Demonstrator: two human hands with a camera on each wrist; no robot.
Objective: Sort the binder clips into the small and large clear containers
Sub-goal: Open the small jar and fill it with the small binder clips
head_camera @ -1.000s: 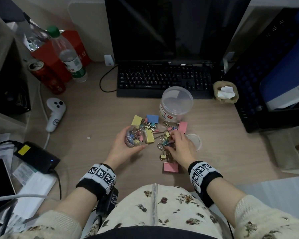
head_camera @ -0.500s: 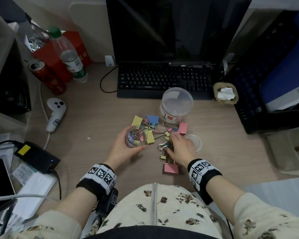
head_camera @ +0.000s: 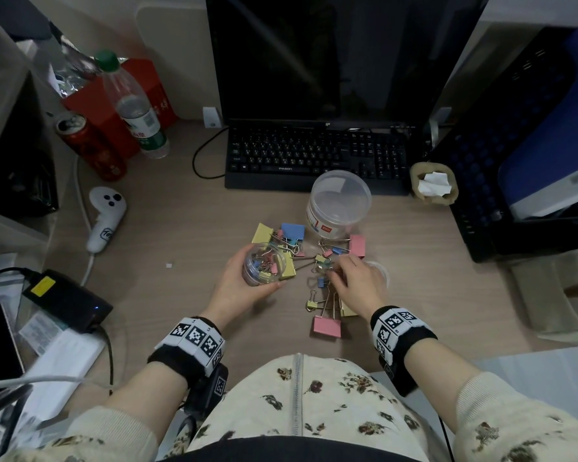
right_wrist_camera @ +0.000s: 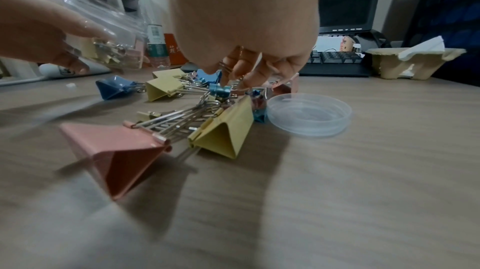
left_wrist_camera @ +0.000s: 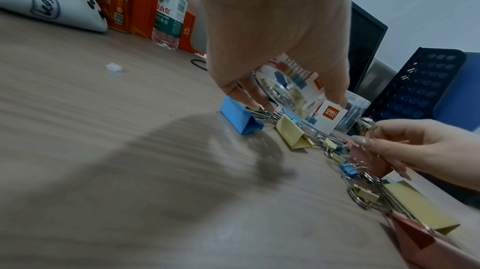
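The left hand gripped the small clear container, lifted and tilted off the bench. The right hand pinched wire handles in the binder clips heaped mid-bench. The large clear container stood just behind the heap, near the keyboard.

Two clear containers, one loose lid.

left hand grips small clear plastic container (tilted) | right hand pinches wire clip handles | blue metal binder clip on wooden bench
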